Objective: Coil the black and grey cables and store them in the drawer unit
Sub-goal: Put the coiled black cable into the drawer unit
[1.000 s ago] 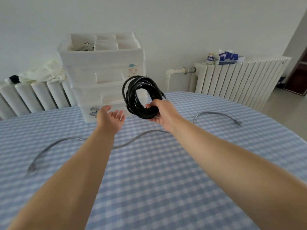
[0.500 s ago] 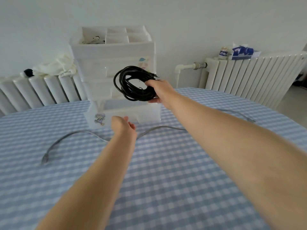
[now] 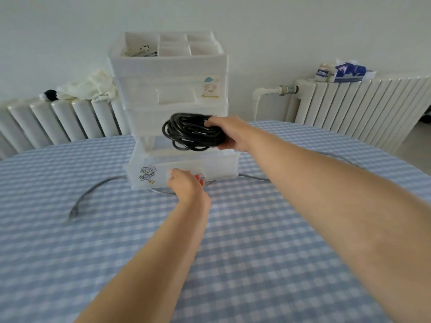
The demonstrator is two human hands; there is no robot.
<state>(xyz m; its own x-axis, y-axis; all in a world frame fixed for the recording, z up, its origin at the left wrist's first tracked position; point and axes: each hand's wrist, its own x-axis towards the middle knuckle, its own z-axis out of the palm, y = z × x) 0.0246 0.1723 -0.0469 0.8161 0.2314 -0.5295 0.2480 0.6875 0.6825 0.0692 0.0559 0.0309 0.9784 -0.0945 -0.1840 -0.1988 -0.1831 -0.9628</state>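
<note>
Head view: I'm seeing the right hand (image 3: 229, 132) closing around the black cable (image 3: 192, 132), a thick multi-loop coil, matte, lying nearly flat at frame centre, hovering over the pulled-out bottom drawer (image 3: 182, 170) of the white drawer unit (image 3: 170, 89). Left hand (image 3: 186, 184) is curling its fingers onto that drawer's front handle, just right of a cartoon sticker (image 3: 147, 174). Grey cable (image 3: 93, 190) is lying uncoiled on the checked tablecloth (image 3: 233, 252), running under the drawer front and out toward the right of frame.
</note>
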